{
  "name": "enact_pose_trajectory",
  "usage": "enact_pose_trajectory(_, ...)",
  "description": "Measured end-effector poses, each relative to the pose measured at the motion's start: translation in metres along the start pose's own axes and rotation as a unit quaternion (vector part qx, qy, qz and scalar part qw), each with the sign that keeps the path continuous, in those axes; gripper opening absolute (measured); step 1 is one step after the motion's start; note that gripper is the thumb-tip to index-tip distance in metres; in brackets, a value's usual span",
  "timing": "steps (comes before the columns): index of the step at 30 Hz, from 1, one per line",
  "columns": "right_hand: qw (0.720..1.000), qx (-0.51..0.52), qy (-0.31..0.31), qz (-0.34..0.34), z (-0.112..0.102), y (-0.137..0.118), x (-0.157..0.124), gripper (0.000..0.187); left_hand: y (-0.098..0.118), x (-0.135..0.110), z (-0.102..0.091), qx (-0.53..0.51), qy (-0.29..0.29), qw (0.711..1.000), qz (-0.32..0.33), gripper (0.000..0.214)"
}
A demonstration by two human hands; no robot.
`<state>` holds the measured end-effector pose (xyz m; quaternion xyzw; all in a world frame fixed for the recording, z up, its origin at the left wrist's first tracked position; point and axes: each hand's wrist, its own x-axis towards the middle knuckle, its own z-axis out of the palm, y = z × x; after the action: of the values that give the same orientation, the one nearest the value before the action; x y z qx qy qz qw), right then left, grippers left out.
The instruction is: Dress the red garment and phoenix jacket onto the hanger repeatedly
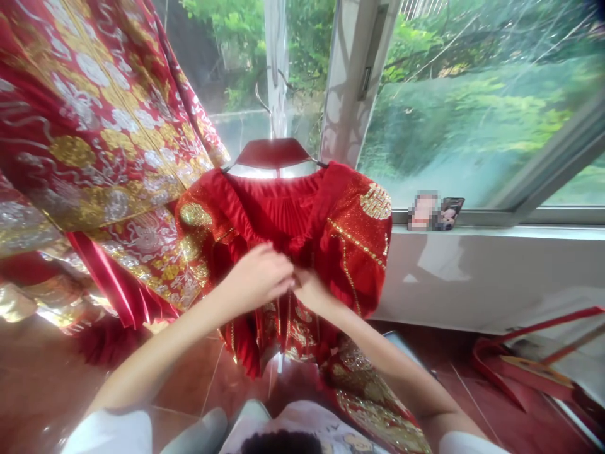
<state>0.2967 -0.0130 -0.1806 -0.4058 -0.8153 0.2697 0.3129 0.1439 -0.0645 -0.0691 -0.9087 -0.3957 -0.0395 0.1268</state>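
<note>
A red jacket (359, 252) with gold beading and embroidered emblems hangs in front of me on a hanger (262, 101), its front parted below the neckline. A plain red collar band (271, 153) shows at the top. My left hand (261, 271) is closed, fingers curled together at the middle of the jacket's front, just under the gathered neckline. Beside it, my right hand (309, 289) is also closed, its fingertips meeting the left ones. Both seem to pinch the jacket's front edge; the exact spot between the fingers is hidden and slightly blurred.
A larger red robe (118, 126) with gold and silver embroidery hangs at the left. Windows (454, 126) stand behind, with phone-like items (449, 213) on the sill (501, 232). Red straps and a frame (520, 372) lie at lower right on the tiled floor (184, 384).
</note>
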Motion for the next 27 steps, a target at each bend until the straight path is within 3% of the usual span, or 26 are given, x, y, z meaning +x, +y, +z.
enact_pose_trajectory(2, 0.992, 0.069, 0.102, 0.021, 0.008, 0.001, 0.015, 0.018, -0.008, 0.017, 0.004, 0.101, 0.089, 0.988, -0.077, 0.018)
enact_pose_trajectory(4, 0.98, 0.112, 0.16, 0.035, 0.016, 0.001, 0.025, 0.017, -0.018, 0.027, 0.014, 0.151, 0.085, 0.978, -0.118, 0.017)
enact_pose_trajectory(6, 0.967, 0.161, 0.192, 0.047, 0.023, 0.001, 0.029, 0.02, -0.026, 0.029, 0.026, 0.152, 0.053, 0.981, -0.107, 0.013)
enact_pose_trajectory(10, 0.942, 0.262, 0.203, 0.055, 0.026, 0.0, 0.031, 0.024, -0.034, 0.02, 0.034, 0.138, 0.041, 0.988, -0.059, 0.017)
enact_pose_trajectory(16, 0.941, 0.263, 0.201, 0.065, 0.019, -0.009, 0.023, 0.02, -0.031, 0.01, 0.023, 0.119, 0.047, 0.99, -0.053, 0.02)
enact_pose_trajectory(19, 0.941, 0.265, 0.176, 0.115, 0.04, 0.0, 0.005, 0.015, -0.029, 0.0, 0.018, 0.107, 0.075, 0.99, -0.055, 0.021)
enact_pose_trajectory(23, 0.95, 0.223, 0.084, 0.204, 0.079, 0.032, -0.035, 0.017, -0.027, -0.024, 0.007, 0.069, 0.111, 0.988, -0.088, 0.022)
enact_pose_trajectory(25, 0.955, 0.196, 0.021, 0.22, 0.081, 0.044, -0.054, 0.019, -0.026, -0.036, 0.001, 0.027, 0.09, 0.992, -0.082, 0.025)
enact_pose_trajectory(27, 0.966, 0.151, -0.031, 0.209, 0.06, 0.043, -0.067, 0.023, -0.025, -0.044, -0.008, -0.031, 0.076, 0.995, -0.065, 0.027)
